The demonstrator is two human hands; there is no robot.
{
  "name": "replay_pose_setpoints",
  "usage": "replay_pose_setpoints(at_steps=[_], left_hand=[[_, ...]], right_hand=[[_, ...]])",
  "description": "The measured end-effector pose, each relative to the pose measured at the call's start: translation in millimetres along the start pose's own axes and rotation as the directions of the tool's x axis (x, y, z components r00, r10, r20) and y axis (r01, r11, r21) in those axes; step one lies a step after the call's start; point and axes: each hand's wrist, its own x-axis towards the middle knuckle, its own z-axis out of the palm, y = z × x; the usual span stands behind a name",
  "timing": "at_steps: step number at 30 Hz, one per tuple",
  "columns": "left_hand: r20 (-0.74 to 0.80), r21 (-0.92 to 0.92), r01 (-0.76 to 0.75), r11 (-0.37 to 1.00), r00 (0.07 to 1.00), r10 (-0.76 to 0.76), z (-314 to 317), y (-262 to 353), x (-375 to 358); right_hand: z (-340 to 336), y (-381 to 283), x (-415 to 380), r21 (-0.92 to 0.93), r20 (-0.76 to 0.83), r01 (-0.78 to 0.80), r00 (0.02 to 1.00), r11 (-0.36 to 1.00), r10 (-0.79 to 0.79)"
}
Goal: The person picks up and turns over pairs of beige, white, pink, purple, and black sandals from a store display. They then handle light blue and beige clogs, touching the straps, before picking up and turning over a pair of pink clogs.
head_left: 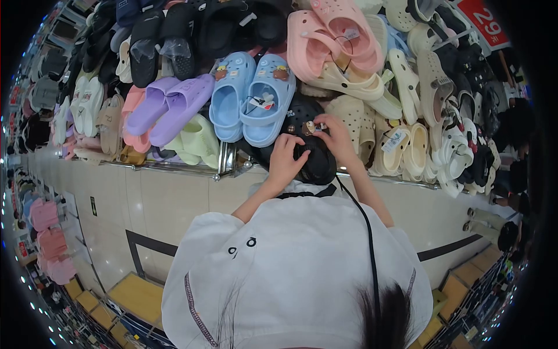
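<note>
A black clog point(319, 164) lies at the front edge of the shoe display, directly before me. Small brown figure charms point(310, 126) decorate its dark upper. My left hand point(286, 158) is closed at the clog's near left side, thumb and forefinger curled in against it. On the other side, my right hand point(337, 138) pinches at the charm with bent fingers. Part of the clog is covered by both hands. Just left of it stands a pair of light blue clogs point(266, 110) with bear charms and a tag.
Purple slides point(185, 107), pink clogs point(343, 41) and cream clogs point(415, 151) crowd the display around my hands. A metal rail point(192, 170) runs along its front. A red price sign point(482, 23) stands at upper right. Another person's legs point(491, 224) show at the right.
</note>
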Motion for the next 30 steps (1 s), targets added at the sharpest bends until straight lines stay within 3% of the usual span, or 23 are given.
replay_pose_setpoints(at_steps=[4, 6, 10, 17, 19, 23, 25, 30], left_hand=[[0.026, -0.071, -0.080, 0.994, 0.996, 0.082, 0.6, 0.5, -2.9], [0.033, -0.078, -0.117, 0.990, 0.992, 0.120, 3.2, 1.0, -2.6], [0.053, -0.113, -0.078, 0.991, 0.995, 0.085, 3.1, -3.2, -0.7], [0.060, -0.129, -0.118, 0.985, 0.990, 0.126, 3.1, -7.8, 0.5], [0.070, -0.126, -0.127, 0.984, 0.988, 0.136, 1.6, -7.8, 1.5], [0.104, -0.167, -0.107, 0.980, 0.987, 0.125, 3.3, -9.6, 0.9], [0.100, -0.178, -0.097, 0.979, 0.988, 0.116, 3.4, -9.9, 1.6], [0.105, -0.204, -0.085, 0.975, 0.988, 0.109, 6.9, -10.2, 7.3]], right_hand=[[-2.2, 17.3, 15.0, 0.098, 0.026, -0.073, 0.997, 0.992, 0.071], [1.3, 27.8, 23.7, 0.381, 0.102, -0.370, 0.928, 0.847, 0.360], [6.3, 32.0, 34.9, 0.411, 0.107, -0.418, 0.904, 0.810, 0.413], [37.4, 43.3, 48.5, 0.491, 0.087, -0.347, 0.932, 0.799, 0.351], [37.5, 41.8, 50.0, 0.393, 0.084, -0.309, 0.950, 0.866, 0.301], [37.8, 42.7, 42.8, 0.369, 0.075, -0.298, 0.954, 0.880, 0.292], [43.6, 48.1, 38.1, 0.248, 0.019, -0.234, 0.971, 0.940, 0.237], [52.3, 53.1, 25.8, 0.406, -0.077, -0.306, 0.927, 0.861, 0.366]])
